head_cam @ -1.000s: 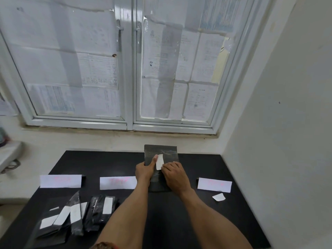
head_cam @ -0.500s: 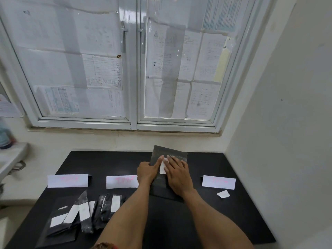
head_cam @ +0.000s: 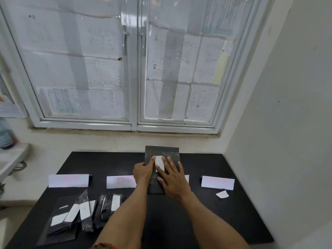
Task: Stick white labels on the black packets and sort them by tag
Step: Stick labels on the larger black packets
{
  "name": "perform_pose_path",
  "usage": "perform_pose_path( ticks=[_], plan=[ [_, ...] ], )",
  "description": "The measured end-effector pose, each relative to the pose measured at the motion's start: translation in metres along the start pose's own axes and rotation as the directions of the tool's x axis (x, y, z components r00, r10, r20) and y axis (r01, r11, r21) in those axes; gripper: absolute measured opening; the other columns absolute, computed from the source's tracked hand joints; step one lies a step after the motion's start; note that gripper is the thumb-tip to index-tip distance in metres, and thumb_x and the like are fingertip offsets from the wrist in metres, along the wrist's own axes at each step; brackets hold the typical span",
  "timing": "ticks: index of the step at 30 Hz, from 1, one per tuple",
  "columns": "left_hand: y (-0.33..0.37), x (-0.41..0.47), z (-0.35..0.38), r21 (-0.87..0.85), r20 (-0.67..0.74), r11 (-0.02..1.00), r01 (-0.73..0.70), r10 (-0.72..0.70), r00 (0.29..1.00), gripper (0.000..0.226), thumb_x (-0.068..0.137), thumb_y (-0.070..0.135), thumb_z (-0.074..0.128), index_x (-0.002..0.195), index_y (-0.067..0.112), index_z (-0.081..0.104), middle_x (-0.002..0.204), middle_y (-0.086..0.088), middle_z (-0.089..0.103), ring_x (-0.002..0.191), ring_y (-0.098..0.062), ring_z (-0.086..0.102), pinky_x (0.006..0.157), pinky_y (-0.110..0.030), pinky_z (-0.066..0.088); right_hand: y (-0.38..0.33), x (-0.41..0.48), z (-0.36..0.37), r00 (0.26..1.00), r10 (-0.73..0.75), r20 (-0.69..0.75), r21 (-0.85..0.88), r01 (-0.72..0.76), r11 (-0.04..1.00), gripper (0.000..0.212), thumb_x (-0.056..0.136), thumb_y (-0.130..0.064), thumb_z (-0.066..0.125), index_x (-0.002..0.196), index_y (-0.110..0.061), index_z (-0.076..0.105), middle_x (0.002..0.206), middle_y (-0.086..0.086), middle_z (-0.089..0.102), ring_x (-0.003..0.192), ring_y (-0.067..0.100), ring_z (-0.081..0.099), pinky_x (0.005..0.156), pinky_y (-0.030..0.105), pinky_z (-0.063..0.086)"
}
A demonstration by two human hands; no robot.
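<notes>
Grips packet [head_cam: 161,151] at its 9 o'clock edge with left hand [head_cam: 142,174]; presses label [head_cam: 159,163] under right hand's [head_cam: 173,178] straight fingers, at table's [head_cam: 206,221] 12 o'clock. Risks creasing or skewing label through uneven rubbing, or sliding packet should grip slacken

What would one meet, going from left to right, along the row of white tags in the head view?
Left tag → middle tag → left hand → white label on the black packet → right hand → right tag.
</notes>
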State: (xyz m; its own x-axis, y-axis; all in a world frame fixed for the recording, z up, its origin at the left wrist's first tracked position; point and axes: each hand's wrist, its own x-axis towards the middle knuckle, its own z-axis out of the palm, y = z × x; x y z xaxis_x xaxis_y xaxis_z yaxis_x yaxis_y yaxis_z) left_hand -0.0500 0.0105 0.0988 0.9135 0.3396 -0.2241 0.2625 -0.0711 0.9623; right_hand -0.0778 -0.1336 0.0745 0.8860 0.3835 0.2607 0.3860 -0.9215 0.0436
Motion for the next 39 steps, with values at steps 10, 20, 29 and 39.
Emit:
perform_pose_path(
  ticks=[10, 20, 29, 39],
  plan=[
    [0.006, -0.001, 0.002, -0.014, -0.04, 0.997, 0.071, -0.072, 0.997, 0.056, 0.072, 0.063, 0.069, 0.079, 0.008, 0.069, 0.08, -0.007, 0.069, 0.079, -0.023, 0.065, 0.069, -0.03, 0.047, 0.006, -0.013, -0.006, 0.997, -0.063, -0.042, 0.021, 0.064, 0.998, 0.06, 0.096, -0.061, 0.021, 0.148, -0.03, 0.026, 0.159, 0.001, 0.016, 0.148, 0.022, 0.013, 0.113, 0.049, 0.005],
    [0.011, -0.001, 0.003, -0.046, -0.074, 0.995, 0.092, -0.095, 0.993, 0.06, 0.072, 0.065, 0.068, 0.077, 0.005, 0.064, 0.082, -0.009, 0.066, 0.076, -0.023, 0.062, 0.061, -0.029, 0.045, 0.008, -0.018, -0.005, 0.983, 0.058, -0.172, 0.09, -0.043, 0.995, 0.054, 0.096, -0.049, 0.038, 0.133, -0.012, 0.052, 0.152, 0.007, 0.034, 0.142, 0.019, 0.032, 0.112, 0.046, 0.028],
    [0.005, 0.0, -0.006, 0.095, -0.003, 0.995, 0.033, -0.033, 0.999, 0.065, 0.071, 0.071, 0.063, 0.079, 0.007, 0.068, 0.079, -0.007, 0.067, 0.075, -0.021, 0.064, 0.062, -0.029, 0.049, 0.009, 0.003, -0.024, 0.992, 0.124, -0.016, 0.125, -0.121, 0.985, 0.064, 0.089, -0.07, 0.01, 0.147, -0.046, 0.013, 0.16, -0.001, -0.015, 0.147, 0.02, -0.015, 0.117, 0.051, -0.006],
    [-0.004, 0.006, -0.02, 0.08, 0.015, 0.997, 0.003, -0.005, 1.0, 0.06, 0.072, 0.064, 0.068, 0.071, 0.004, 0.069, 0.073, -0.008, 0.07, 0.072, -0.021, 0.066, 0.068, -0.033, 0.054, -0.005, 0.017, -0.016, 0.986, 0.163, 0.041, 0.088, -0.166, 0.982, 0.062, 0.094, -0.062, 0.016, 0.15, -0.039, 0.002, 0.158, 0.0, -0.021, 0.146, 0.022, -0.02, 0.116, 0.054, -0.006]
  ],
)
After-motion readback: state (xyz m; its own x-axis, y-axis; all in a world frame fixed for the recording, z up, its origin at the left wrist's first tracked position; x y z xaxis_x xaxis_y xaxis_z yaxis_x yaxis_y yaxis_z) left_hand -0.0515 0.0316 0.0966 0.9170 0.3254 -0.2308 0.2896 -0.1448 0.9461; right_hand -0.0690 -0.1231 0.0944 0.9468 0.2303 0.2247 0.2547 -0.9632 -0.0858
